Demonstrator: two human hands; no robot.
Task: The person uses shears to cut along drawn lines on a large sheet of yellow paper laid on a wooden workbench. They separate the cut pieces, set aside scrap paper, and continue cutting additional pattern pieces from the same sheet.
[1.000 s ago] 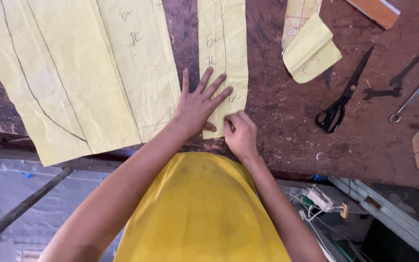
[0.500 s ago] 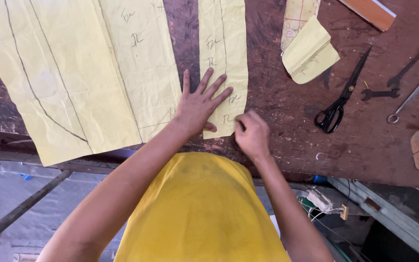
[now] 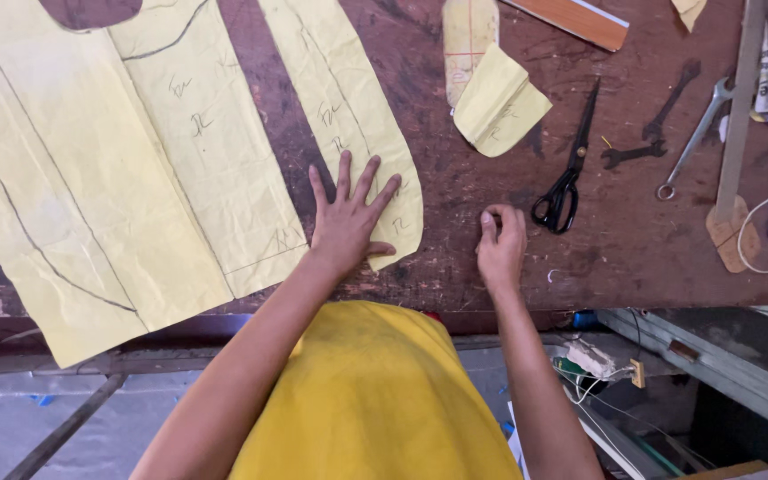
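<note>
Left hand (image 3: pixel 348 222) lies flat, fingers spread, pressing the lower end of a narrow yellow paper strip (image 3: pixel 353 107) against the brown tabletop (image 3: pixel 455 258). The strip's long axis runs away from the person, leaning slightly left at the far end. Right hand (image 3: pixel 501 242) rests on bare wood just right of the strip, fingers curled together; whether they pinch anything cannot be told. Black scissors (image 3: pixel 571 169) lie immediately up-right of the right hand, handles nearest it, blades pointing away. The right hand is the nearer to them.
</note>
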